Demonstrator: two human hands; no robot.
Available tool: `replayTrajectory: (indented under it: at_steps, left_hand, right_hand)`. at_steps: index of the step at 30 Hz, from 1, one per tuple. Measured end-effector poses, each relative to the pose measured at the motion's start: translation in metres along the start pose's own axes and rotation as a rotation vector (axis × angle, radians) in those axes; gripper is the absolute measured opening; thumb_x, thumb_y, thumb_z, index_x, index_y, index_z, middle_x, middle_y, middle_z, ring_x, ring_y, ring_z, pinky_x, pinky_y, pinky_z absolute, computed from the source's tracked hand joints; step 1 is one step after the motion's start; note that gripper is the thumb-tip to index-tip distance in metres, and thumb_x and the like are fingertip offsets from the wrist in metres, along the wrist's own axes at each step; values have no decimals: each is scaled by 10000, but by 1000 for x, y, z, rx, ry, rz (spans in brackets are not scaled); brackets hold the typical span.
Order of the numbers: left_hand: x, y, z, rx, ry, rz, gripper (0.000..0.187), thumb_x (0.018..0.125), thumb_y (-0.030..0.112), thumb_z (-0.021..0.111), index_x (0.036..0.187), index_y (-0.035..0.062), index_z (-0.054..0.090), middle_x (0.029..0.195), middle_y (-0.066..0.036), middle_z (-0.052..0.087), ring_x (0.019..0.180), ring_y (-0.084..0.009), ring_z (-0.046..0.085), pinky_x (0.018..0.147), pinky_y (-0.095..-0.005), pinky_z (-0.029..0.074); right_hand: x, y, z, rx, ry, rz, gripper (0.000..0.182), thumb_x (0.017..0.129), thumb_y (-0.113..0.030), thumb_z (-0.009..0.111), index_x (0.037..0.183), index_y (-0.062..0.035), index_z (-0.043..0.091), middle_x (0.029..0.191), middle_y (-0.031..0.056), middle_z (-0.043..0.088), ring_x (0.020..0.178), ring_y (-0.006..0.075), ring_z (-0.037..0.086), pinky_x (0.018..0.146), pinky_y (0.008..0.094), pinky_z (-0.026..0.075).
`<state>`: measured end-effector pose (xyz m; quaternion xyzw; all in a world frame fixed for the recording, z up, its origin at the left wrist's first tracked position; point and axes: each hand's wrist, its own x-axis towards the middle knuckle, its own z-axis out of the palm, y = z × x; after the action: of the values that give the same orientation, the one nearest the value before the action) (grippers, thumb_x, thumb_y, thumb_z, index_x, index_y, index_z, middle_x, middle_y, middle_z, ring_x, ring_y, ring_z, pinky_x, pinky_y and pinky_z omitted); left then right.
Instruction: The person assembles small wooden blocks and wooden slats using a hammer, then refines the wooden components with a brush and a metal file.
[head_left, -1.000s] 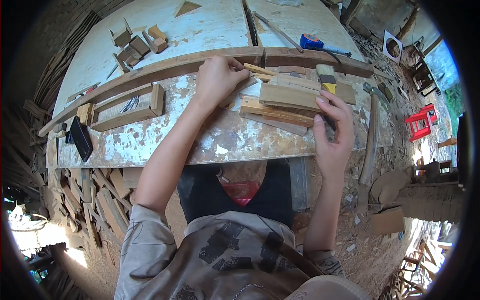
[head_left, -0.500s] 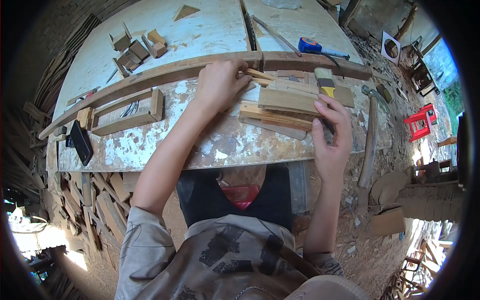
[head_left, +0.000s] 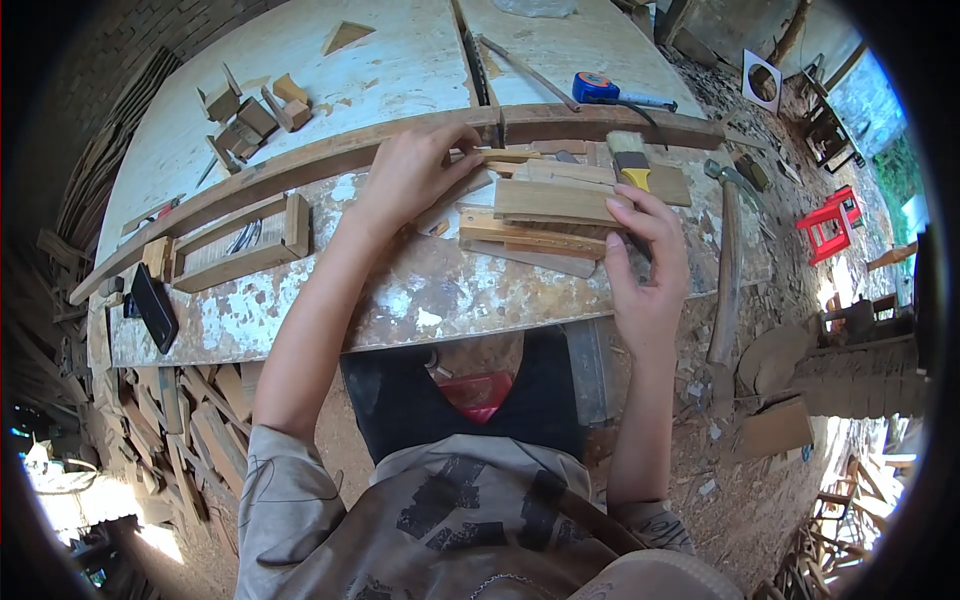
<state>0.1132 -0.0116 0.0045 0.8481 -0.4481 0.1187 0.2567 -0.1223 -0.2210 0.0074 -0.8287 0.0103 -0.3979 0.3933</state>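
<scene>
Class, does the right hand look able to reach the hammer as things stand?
Probably yes: the hammer lies beside the right hand, with nothing standing between. The fingers are at the end of a flat board, though, and would likely leave that first.

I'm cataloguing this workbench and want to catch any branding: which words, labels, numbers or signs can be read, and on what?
No text can be read with certainty.
Tape measure: the markings on its face are too small to read.
Right sleeve: script-like marks, too blurred to read.
Shirt front: dark blocky print, no legible word.
</scene>
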Motion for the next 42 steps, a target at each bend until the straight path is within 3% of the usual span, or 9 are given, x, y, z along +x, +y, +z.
replayTrajectory:
  at_steps: [5, 13, 23, 36, 38, 42]
  left_hand:
    - [-8, 1, 1, -112, 120, 78, 278, 1027, 240, 764, 1253, 78, 765, 1107, -113, 817, 908, -278, 789, 779, -380, 609]
    - [-11, -6, -4, -343, 209, -41, 264, 1032, 175, 772, 1240, 12, 777, 1051, -104, 806, 848, -153, 730, 787, -314, 573]
    - [-14, -2, -7, -524, 232, -177, 287, 1053, 218, 771, 1261, 21, 771, 1062, -65, 810, 885, -93, 697, 804, -267, 539]
    - [-15, 4, -11, -534, 246, -176, 292, 1046, 226, 774, 1253, 20, 774, 1070, -77, 804, 860, -109, 695, 798, -282, 546]
    - [-14, 4, -10, -533, 276, -143, 270, 1039, 196, 776, 1235, 10, 773, 1029, -96, 800, 830, -128, 715, 773, -295, 562]
    - [-15, 3, -11, -545, 242, -163, 301, 1051, 236, 771, 1263, 23, 776, 1099, -71, 803, 886, -101, 685, 815, -276, 539]
  right_hand:
    - [3, 1, 1, 22, -1, 15, 337, 940, 38, 707, 1258, -70, 743, 1369, 137, 702, 1249, 302, 682, 1061, 406, 540]
    - [9, 10, 2, 78, -3, 29, 333, 943, 48, 683, 1251, -62, 744, 1373, 136, 693, 1219, 268, 688, 1025, 371, 551]
    - [14, -7, -7, -5, -51, 33, 347, 932, 42, 690, 1261, -56, 736, 1395, 134, 672, 1231, 259, 686, 1026, 368, 567]
    - [17, -12, -12, -114, -78, -17, 334, 953, -164, 819, 1256, -62, 724, 1358, 142, 684, 1267, 318, 676, 1075, 416, 543]
    - [18, -13, -12, -113, -78, -5, 341, 951, -173, 823, 1258, -63, 723, 1364, 142, 679, 1272, 320, 673, 1076, 416, 544]
    - [19, -16, -13, -108, -75, 8, 346, 952, -178, 824, 1264, -67, 723, 1379, 142, 668, 1283, 322, 668, 1078, 416, 547]
